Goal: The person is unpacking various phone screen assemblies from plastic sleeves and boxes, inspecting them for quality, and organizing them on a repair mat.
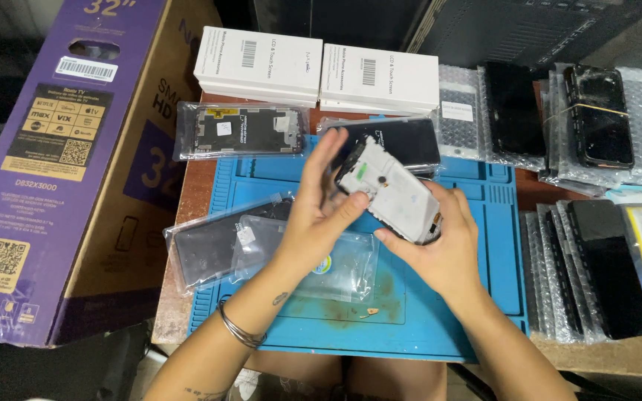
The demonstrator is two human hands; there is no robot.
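Both hands up over the blue mat (477,297), sharing one phone screen part (391,194). Right hand (440,249) cupped under its lower end, fingers wrapped, thumb pressed along the edge. Left hand (319,215) pinching the near corner with thumb and forefinger, other fingers fanned upward. White back of the part facing up, tilted, held clear of the mat. Just behind it, a dark screen in a clear bag (403,141). Beneath the left wrist, two more clear bags (209,252) lying flat on the mat. Two white boxes (321,70) side by side at the counter's far edge. Bubble-wrapped screens (596,119) stacked off to the right. Big purple carton (61,148) leaning at the left.
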